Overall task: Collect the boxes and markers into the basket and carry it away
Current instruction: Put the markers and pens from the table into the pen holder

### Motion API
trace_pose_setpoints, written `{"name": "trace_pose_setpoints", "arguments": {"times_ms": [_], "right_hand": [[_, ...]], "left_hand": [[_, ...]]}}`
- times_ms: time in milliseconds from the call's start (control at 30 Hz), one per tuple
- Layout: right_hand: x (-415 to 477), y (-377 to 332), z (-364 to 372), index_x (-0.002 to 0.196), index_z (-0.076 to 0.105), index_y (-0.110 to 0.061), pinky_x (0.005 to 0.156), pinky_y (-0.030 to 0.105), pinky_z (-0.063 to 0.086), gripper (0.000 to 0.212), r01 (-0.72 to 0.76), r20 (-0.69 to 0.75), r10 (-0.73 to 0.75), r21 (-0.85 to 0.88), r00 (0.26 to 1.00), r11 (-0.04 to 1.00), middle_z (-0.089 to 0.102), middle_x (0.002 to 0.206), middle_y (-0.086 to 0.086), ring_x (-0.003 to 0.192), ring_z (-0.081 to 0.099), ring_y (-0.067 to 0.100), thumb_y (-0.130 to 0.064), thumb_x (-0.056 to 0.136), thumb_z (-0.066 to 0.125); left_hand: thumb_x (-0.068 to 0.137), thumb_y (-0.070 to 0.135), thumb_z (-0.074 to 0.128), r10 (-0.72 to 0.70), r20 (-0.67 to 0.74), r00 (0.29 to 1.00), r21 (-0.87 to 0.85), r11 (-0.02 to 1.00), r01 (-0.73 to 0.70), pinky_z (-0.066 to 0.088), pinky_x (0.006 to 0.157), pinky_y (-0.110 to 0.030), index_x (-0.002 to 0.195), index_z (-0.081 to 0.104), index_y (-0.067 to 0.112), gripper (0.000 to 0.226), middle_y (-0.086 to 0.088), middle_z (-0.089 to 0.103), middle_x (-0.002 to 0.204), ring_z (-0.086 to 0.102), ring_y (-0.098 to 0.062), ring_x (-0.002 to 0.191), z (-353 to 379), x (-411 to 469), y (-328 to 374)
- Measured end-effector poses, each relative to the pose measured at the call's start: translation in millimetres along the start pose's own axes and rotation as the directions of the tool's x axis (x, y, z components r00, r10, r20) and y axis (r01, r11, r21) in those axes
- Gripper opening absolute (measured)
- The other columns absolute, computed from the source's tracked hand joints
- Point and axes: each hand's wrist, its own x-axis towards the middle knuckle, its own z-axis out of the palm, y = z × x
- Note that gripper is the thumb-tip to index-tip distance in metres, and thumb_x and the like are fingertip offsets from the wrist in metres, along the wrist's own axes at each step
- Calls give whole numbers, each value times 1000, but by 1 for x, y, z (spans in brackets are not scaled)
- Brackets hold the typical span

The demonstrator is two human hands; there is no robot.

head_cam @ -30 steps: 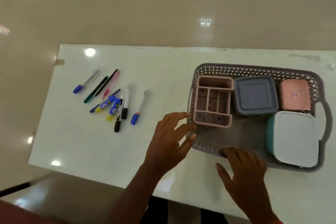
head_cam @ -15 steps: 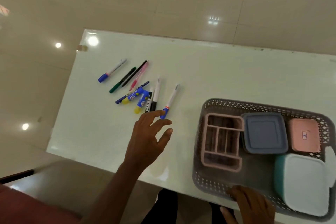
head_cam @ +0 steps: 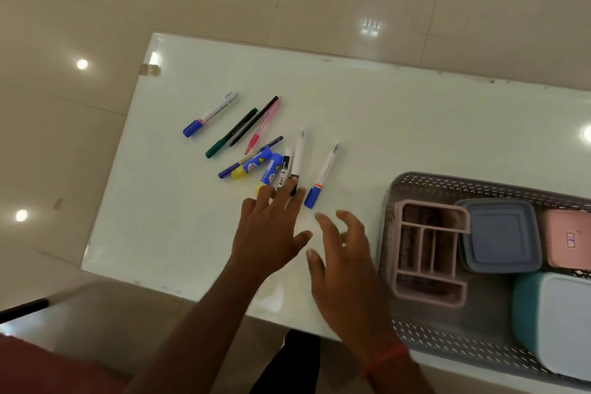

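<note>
Both hands are out over the bench (head_cam: 399, 112) now, the left hand (head_cam: 271, 227) with fingers (head_cam: 289, 193) spread wide and empty, tips just reaching the near end of the marker pile (head_cam: 256, 150); the right hand (head_cam: 345, 253) hovers beside it, loosely open, holding nothing. The boxes already sit in the grey basket (head_cam: 447, 184) to the right. The risk: those round pens lie loose and crossed, so a hasty sweep could roll some toward the bench's left edge.
</note>
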Motion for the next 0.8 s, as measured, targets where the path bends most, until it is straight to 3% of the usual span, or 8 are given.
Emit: {"name": "trace_pose_setpoints", "arguments": {"times_ms": [100,233,367,500,567,667,800], "right_hand": [[37,-5,18,145,33,-28,91,29,57,59,-7,-26,5,-56,1000,998,27,154,10,126,52,21,-27,94,62],[75,5,30,143,40,-28,83,36,58,55,-32,-48,24,-183,999,983,36,146,13,120,52,27,-28,93,61],[78,18,33,127,56,-24,78,32,57,38,-37,-43,28,-219,999,975,50,124,8,109,54,22,-38,92,63],[57,23,32,113,55,-22,75,28,57,24,-63,54,77,-228,996,972,45,111,3,92,54,15,-36,94,61],[45,22,28,115,53,-21,72,25,55,18,-66,97,89,-225,991,972,43,108,2,84,54,14,-28,98,55],[24,13,19,122,47,-26,76,31,57,27,-75,165,106,-185,981,980,48,109,1,86,58,16,-27,96,53],[-13,6,-7,120,47,-32,63,32,54,34,-3,87,14,-135,996,991,57,87,-7,73,56,11,-31,87,55]], "left_hand": [[90,60,57,53,-35,998,-33,998,-54,35,107,-40,155,29,26,79,2,25,163,29,-24,142,2,-5,0],[95,53,54,132,-48,990,-156,978,-138,35,103,-33,143,48,27,55,6,50,147,41,-16,134,5,-14,-3],[96,54,53,25,-73,997,-223,974,-41,36,109,-36,149,41,34,58,2,38,157,37,-19,141,10,-16,-11],[96,59,49,36,-36,999,-122,992,-41,37,108,-39,152,32,39,62,0,36,158,36,-22,140,10,-2,-9],[95,57,51,56,-75,996,-78,995,-62,39,101,-38,149,39,36,59,-1,45,150,43,-23,132,10,5,-4],[91,51,59,61,-126,990,-17,998,-63,42,93,-39,138,53,32,51,-1,58,134,50,-24,120,8,11,1],[91,40,63,38,-195,980,-10,999,-40,44,82,-40,120,65,31,31,-1,65,109,54,-25,103,8,16,6]]}}
